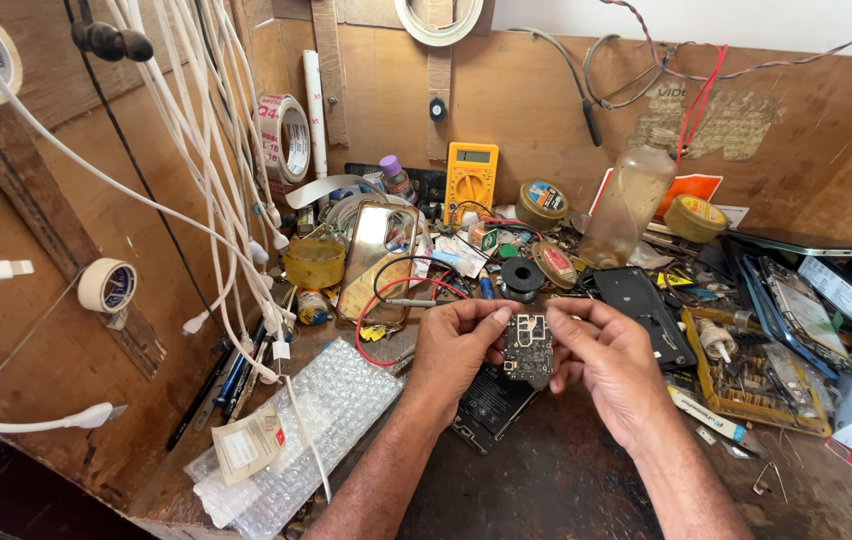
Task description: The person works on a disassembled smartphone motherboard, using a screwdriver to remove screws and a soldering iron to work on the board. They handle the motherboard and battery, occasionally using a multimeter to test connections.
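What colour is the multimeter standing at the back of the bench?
Yellow: the multimeter stands against the wooden back wall, clearest in the head view.

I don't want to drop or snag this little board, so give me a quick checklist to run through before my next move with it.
1. Both hands on the circuit board: ok. The left hand grips its left edge, the right hand its right edge.
2. Board held above the bench, over the dark phone body: ok.
3. Red and black wires free of the board: cannot tell; they loop close behind the left hand.
4. Soft spot to set it down: ok, bubble wrap lies to the left.
5. Yellow multimeter within view: ok, against the back wall.
6. Board's connectors undamaged: cannot tell, too small.
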